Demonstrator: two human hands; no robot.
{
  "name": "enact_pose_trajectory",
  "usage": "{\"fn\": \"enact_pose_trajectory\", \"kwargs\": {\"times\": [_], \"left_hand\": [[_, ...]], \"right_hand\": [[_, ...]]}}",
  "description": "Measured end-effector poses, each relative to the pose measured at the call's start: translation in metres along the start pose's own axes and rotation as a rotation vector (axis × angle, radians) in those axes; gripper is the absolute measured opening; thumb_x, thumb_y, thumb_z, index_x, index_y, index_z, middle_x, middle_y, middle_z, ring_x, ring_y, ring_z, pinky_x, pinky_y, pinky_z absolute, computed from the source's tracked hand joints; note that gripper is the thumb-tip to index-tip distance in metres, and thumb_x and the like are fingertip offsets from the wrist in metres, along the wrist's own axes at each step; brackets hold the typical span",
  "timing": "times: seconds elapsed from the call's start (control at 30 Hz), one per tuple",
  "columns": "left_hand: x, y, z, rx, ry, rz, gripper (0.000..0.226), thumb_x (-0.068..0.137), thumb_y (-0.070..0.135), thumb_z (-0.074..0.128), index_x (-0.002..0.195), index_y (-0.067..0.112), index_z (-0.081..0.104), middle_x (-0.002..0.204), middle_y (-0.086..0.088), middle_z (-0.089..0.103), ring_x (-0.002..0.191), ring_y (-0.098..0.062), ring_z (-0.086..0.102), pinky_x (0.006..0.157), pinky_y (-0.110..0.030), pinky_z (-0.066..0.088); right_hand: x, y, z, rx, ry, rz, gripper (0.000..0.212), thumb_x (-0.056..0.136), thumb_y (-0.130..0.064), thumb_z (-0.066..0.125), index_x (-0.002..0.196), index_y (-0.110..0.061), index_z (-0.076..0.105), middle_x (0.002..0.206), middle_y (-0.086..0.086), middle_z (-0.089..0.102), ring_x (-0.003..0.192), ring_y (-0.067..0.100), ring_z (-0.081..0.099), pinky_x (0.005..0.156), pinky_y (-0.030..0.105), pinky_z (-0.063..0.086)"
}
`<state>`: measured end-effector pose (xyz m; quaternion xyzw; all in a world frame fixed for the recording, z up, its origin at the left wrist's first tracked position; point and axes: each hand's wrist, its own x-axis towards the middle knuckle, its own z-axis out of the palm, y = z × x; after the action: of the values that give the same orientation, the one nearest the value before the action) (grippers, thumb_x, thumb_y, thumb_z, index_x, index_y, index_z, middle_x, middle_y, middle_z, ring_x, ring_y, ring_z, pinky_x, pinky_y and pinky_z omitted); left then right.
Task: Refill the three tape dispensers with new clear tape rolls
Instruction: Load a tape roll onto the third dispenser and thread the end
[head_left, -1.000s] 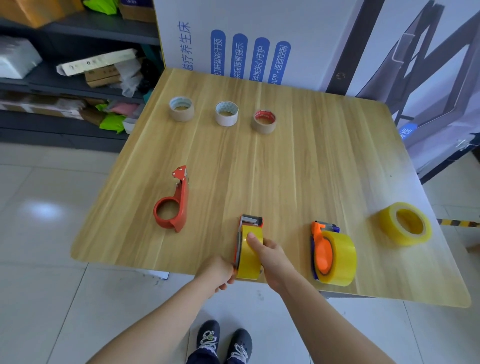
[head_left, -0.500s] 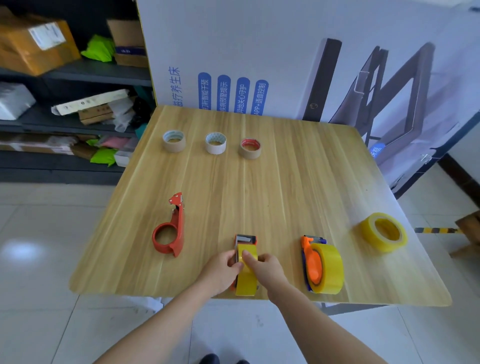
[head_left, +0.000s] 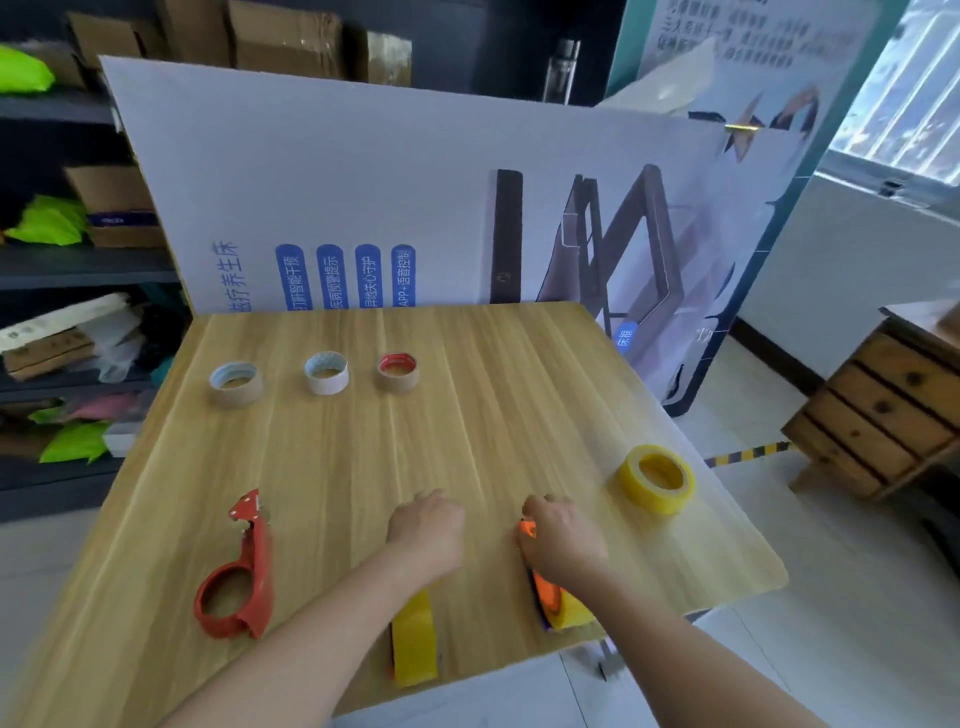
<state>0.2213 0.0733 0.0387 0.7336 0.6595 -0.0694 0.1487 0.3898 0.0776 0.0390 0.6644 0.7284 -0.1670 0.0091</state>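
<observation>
Three dispensers stand along the near edge of the wooden table (head_left: 519, 415). The red dispenser (head_left: 236, 571) on the left holds no roll. The middle dispenser (head_left: 414, 642) carries a yellowish clear roll; my left hand (head_left: 427, 530) lies over its front end with fingers curled down and hides its head. My right hand (head_left: 563, 535) curls over the head of the orange dispenser (head_left: 548, 597), which also carries a roll. A loose clear tape roll (head_left: 657, 478) lies flat to the right, apart from both hands.
Three used-up cardboard cores (head_left: 236, 383) (head_left: 326, 372) (head_left: 397, 372) sit in a row at the back left. A printed white board (head_left: 363, 208) stands behind the table. Shelves with boxes are at the left, a wooden drawer unit (head_left: 883, 415) at the right.
My right hand left the middle dispenser and moved right onto the orange dispenser. My left hand slid forward along the middle dispenser. The camera tilted up.
</observation>
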Motion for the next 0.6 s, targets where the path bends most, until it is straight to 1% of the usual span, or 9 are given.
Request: {"fn": "enact_pose_trajectory", "kwargs": {"times": [0.1,0.2,0.33,0.43,0.53,0.6], "left_hand": [[0.025,0.032,-0.009,0.096,0.072,0.071,0.034,0.084,0.016,0.049,0.116,0.014,0.060,0.121,-0.007,0.055,0.120,-0.028,0.050,0.090,-0.039,0.046],[0.053,0.069,-0.017,0.154,0.092,0.125,0.031,0.086,0.019,0.050,0.115,0.013,0.061,0.121,-0.007,0.056,0.120,-0.027,0.050,0.090,-0.039,0.045],[0.091,0.122,-0.021,0.167,0.071,0.124,0.030,0.082,0.014,0.050,0.110,0.013,0.061,0.116,-0.007,0.057,0.116,-0.027,0.052,0.088,-0.038,0.045],[0.119,0.160,-0.015,0.166,0.050,0.110,0.032,0.085,0.011,0.046,0.114,0.013,0.061,0.118,-0.007,0.057,0.118,-0.027,0.050,0.089,-0.038,0.045],[0.142,0.192,-0.008,0.192,0.049,0.118,0.034,0.087,0.011,0.044,0.116,0.012,0.062,0.121,-0.008,0.057,0.120,-0.027,0.050,0.092,-0.037,0.044],[0.157,0.209,-0.002,0.204,0.032,0.118,0.034,0.088,0.011,0.045,0.117,0.012,0.061,0.122,-0.008,0.057,0.120,-0.026,0.050,0.093,-0.038,0.044]], "right_hand": [[0.010,0.034,-0.021,-0.050,0.039,0.026,0.035,0.094,-0.034,0.055,0.123,-0.014,0.055,0.120,0.008,0.058,0.119,0.027,0.051,0.088,0.036,0.047],[0.022,0.074,-0.039,-0.121,0.046,0.045,0.039,0.094,-0.039,0.055,0.124,-0.014,0.054,0.124,0.008,0.057,0.119,0.027,0.050,0.088,0.036,0.046],[0.039,0.135,-0.057,-0.161,0.008,0.061,0.039,0.093,-0.040,0.057,0.122,-0.014,0.055,0.123,0.010,0.057,0.117,0.028,0.050,0.090,0.038,0.046],[0.054,0.180,-0.068,-0.190,-0.028,0.060,0.036,0.092,-0.037,0.058,0.120,-0.014,0.056,0.124,0.008,0.057,0.118,0.028,0.050,0.090,0.037,0.046],[0.069,0.218,-0.075,-0.228,-0.057,0.061,0.030,0.093,-0.035,0.057,0.115,-0.014,0.057,0.121,0.007,0.058,0.113,0.026,0.053,0.084,0.036,0.047],[0.081,0.237,-0.078,-0.250,-0.074,0.062,0.033,0.093,-0.037,0.057,0.116,-0.013,0.056,0.120,0.007,0.058,0.113,0.026,0.053,0.088,0.036,0.048]]}}
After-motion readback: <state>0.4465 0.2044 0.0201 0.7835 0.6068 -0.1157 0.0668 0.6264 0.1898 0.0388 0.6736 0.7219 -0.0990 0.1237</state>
